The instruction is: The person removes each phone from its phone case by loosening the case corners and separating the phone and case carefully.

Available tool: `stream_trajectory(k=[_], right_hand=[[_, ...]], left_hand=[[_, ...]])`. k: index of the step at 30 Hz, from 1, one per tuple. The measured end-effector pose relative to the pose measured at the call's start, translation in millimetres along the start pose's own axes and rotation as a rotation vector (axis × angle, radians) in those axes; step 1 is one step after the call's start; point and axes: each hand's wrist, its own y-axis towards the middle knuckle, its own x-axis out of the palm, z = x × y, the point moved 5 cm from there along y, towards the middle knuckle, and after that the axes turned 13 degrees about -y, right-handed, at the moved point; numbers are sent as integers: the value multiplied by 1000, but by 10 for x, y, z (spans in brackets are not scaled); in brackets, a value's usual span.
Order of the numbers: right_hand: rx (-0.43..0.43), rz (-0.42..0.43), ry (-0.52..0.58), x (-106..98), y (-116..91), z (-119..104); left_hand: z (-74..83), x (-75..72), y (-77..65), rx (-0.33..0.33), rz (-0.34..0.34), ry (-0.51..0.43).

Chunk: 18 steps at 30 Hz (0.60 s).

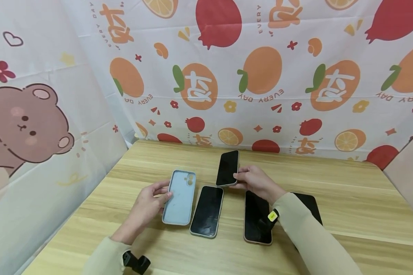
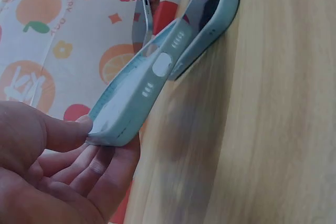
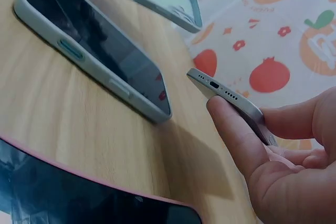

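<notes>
My left hand [image 1: 151, 201] pinches a light blue phone case [image 1: 179, 198] by its left edge, thumb over the rim and fingers beneath. The left wrist view shows the case [image 2: 139, 90] tilted above the table. Farther back, my right hand [image 1: 256, 181] grips a bare phone [image 1: 228, 168] by its lower right side, screen up and raised off the table. In the right wrist view, that phone's [image 3: 223, 92] charging port end faces the camera, thumb and fingers on opposite faces. Between the hands lies a phone in a pale case [image 1: 207, 211], screen up.
Below my right forearm lies a phone with a pinkish edge [image 1: 256, 219]. A dark flat device [image 1: 309, 204] is partly hidden behind the right sleeve. The wooden table [image 1: 358, 214] meets a fruit-printed curtain [image 1: 227, 110] at the back.
</notes>
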Motion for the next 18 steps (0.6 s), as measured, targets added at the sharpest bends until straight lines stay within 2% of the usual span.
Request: stream_trajectory(k=[8,18], right_hand=[[20,19,83,25,172,73],[54,49,51,22,260,127]], left_hand=[[-36,-81,39,15,29,133],[-129,-94,91,-29,27,152]])
